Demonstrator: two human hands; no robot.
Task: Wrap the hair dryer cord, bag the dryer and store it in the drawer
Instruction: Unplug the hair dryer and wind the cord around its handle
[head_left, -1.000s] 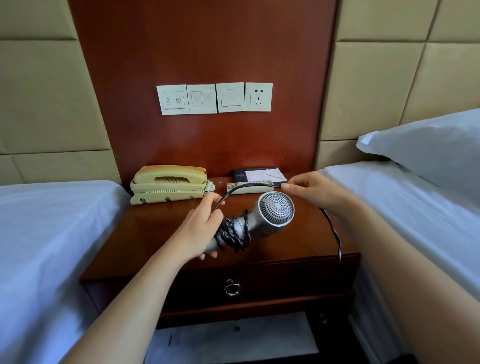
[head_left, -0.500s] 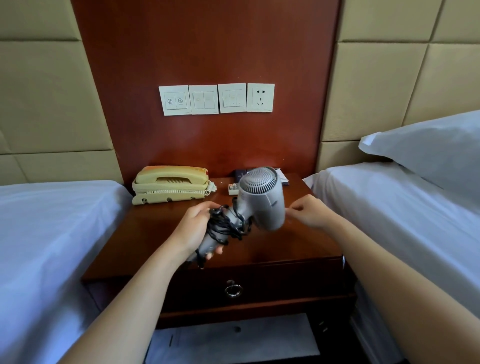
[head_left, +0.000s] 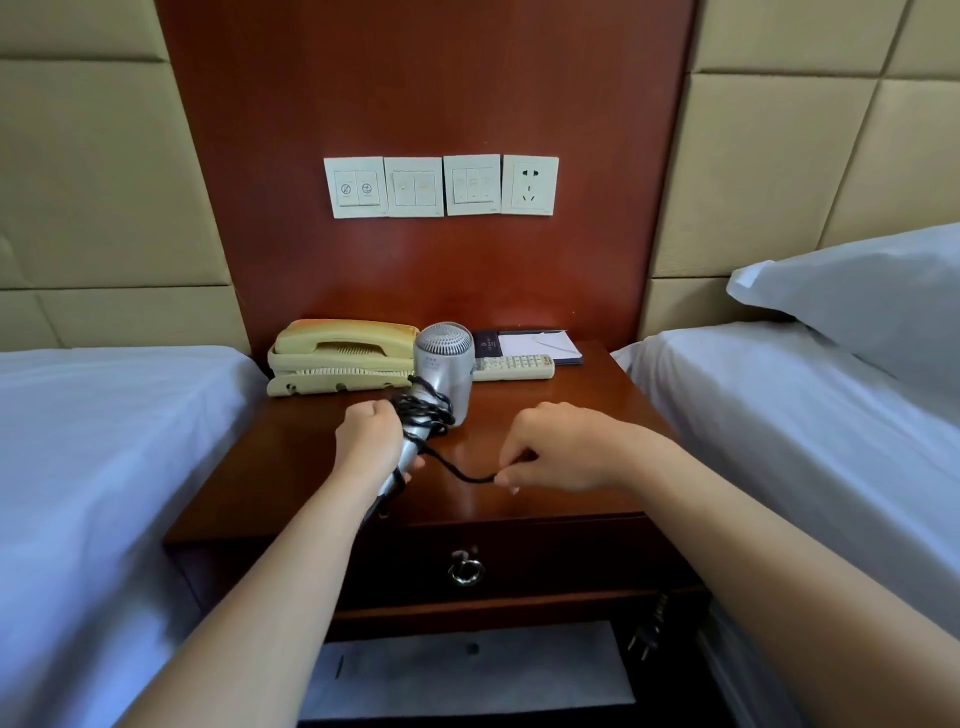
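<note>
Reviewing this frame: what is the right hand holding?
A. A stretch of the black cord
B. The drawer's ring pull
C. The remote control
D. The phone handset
A: the right hand pinches the black cord running from the coils on the hair dryer, whose handle the left hand grips; the drawer's ring pull, remote control and phone are untouched.

Front of the nightstand top (head_left: 571, 499) is sitting bare, so there's room to work there. The back edge is getting crowded — phone (head_left: 340, 356), remote (head_left: 511, 366) and notepad (head_left: 535, 344) are lining the wall. Beds (head_left: 104, 441) are boxing in both sides, and the plug (head_left: 647, 631) is dangling low by the drawer (head_left: 519, 561).
</note>
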